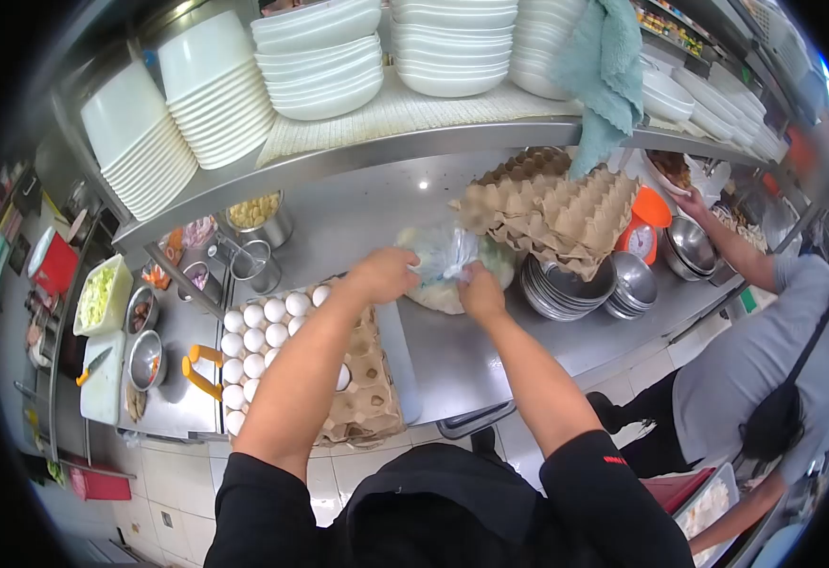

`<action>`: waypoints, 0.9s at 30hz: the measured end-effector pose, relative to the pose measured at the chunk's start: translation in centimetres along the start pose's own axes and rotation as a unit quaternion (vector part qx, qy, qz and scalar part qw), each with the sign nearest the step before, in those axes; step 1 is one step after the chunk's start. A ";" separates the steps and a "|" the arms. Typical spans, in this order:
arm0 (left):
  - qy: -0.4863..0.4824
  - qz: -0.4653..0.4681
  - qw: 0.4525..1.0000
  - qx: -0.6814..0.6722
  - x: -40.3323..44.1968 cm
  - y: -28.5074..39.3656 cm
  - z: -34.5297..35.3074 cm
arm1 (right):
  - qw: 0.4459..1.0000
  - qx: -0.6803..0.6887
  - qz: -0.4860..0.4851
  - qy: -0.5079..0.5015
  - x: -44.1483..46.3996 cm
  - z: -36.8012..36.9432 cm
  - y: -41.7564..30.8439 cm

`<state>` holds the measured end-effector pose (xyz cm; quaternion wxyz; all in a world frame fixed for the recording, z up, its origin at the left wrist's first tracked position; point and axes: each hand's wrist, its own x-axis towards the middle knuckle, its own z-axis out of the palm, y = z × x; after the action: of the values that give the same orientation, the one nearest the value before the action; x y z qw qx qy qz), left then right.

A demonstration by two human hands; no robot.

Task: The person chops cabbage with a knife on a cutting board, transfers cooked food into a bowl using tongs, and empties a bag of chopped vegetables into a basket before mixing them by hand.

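Note:
A clear plastic bag (452, 256) with pale contents rests on the steel counter, its gathered top between my two hands. My left hand (383, 275) is at the bag's left side, its fingers closed on the plastic. On the right side of the gathered top, my right hand (481, 292) pinches the bag. White eggs (255, 339) fill part of a carton tray (369, 379) below my left forearm. Empty egg trays (556, 213) are stacked behind and right of the bag, partly over metal bowls (566, 284).
Overhead, a steel shelf (414, 142) carries stacked white dishes and a hanging teal cloth (608, 80). An orange scale (643, 232) stands at right. Another person (755, 369) in grey reaches toward the counter. Left are a cutting board (104, 379), knife and food containers.

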<state>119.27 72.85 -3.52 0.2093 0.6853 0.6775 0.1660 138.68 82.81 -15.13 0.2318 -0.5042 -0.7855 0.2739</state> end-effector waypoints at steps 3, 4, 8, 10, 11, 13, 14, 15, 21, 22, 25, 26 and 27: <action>-0.029 0.034 0.998 0.047 1.3 -0.5 2.4 | 0.999 0.052 -0.003 -0.010 -3.0 0.7 -0.8; -0.046 0.050 0.995 0.069 1.3 -0.3 3.0 | 0.997 0.070 0.012 -0.018 -4.4 0.6 -1.6; -0.075 -0.010 0.989 0.129 0.1 1.5 5.3 | 0.971 0.223 -0.003 -0.089 -10.0 -2.6 -3.2; -0.066 -0.066 0.977 0.190 -1.6 4.1 5.2 | 0.996 0.007 -0.086 0.032 -12.0 -3.1 -2.8; -0.094 -0.068 0.975 0.191 -1.7 5.0 5.1 | 0.983 -0.101 -0.126 0.091 -12.5 -3.1 -2.5; -0.154 -0.072 0.967 0.188 -2.2 6.3 5.7 | 0.974 -0.124 -0.151 0.112 -11.5 -1.8 -1.6; -0.138 -0.060 0.974 0.170 -2.0 5.8 6.6 | 0.969 -0.137 -0.166 0.125 -10.9 -1.2 -1.0; -0.114 -0.045 0.980 0.155 -0.8 4.5 7.6 | 0.964 -0.135 -0.183 0.137 -10.4 -1.2 -1.1; -0.014 -0.043 0.999 0.020 -1.2 2.0 7.3 | 0.972 0.052 -0.172 0.148 -8.6 0.1 -2.0; 0.012 -0.026 0.999 0.020 -1.9 1.9 8.3 | 0.967 0.096 -0.174 0.161 -8.3 0.2 -2.1; 0.052 -0.080 0.994 0.055 -1.8 3.5 9.7 | 0.987 0.103 -0.079 0.092 -7.7 0.1 -2.5; 0.059 -0.113 0.989 0.074 -1.2 4.1 9.5 | 0.989 0.095 -0.085 0.072 -7.7 0.0 -2.6; -0.005 -0.120 0.987 0.104 -0.9 4.1 9.0 | 0.991 0.085 -0.092 0.055 -7.5 -0.3 -2.5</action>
<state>127.35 71.46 -9.05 0.1588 0.6176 0.7676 0.0650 140.10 75.13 -13.94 0.3411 -0.4221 -0.7885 0.2894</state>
